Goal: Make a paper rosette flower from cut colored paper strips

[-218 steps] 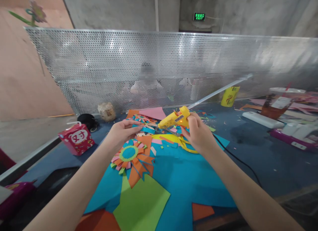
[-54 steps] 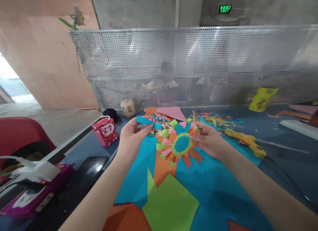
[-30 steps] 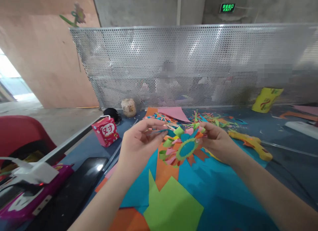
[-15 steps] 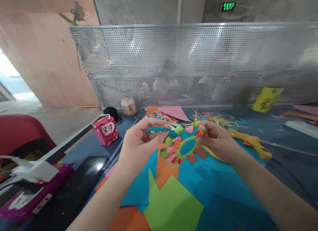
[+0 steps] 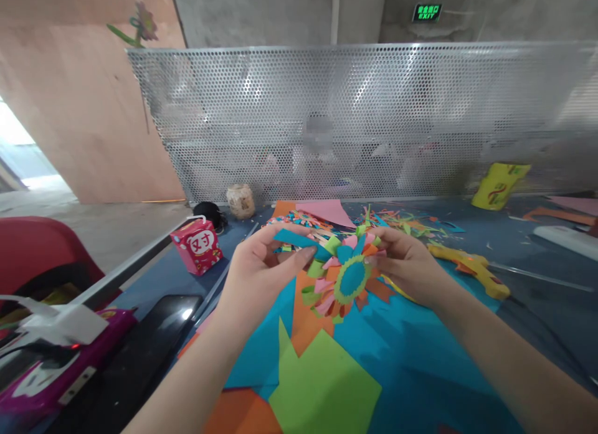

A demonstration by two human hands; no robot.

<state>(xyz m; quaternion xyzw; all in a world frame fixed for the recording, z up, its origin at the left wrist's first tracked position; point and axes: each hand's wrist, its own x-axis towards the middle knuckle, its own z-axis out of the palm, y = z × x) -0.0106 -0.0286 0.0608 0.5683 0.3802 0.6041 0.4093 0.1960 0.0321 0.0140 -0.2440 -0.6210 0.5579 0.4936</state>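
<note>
A layered paper flower (image 5: 352, 277) with a blue centre, a green fringed ring and looped petals in pink, orange, green and blue hangs above the table. My right hand (image 5: 413, 266) pinches its upper right edge. Between the thumb and fingers of my left hand (image 5: 261, 266) is a blue paper strip (image 5: 295, 238), its inner end at the flower's upper left petals. Whether the strip is attached there I cannot tell. Below lie a green paper sheet (image 5: 327, 384), blue paper (image 5: 411, 365) and orange paper (image 5: 306, 319).
A yellow glue gun (image 5: 471, 266) lies on the right, its cable trailing away. Paper scraps (image 5: 397, 221) are heaped behind my hands. To the left are a red box (image 5: 197, 246), a phone (image 5: 170, 316) and a purple power strip (image 5: 88, 365). A perforated metal screen (image 5: 374, 122) borders the back.
The blue strip has swung up and shows more of its length above my left fingers. The flower has turned slightly. Both hands stay in nearly the same place.
</note>
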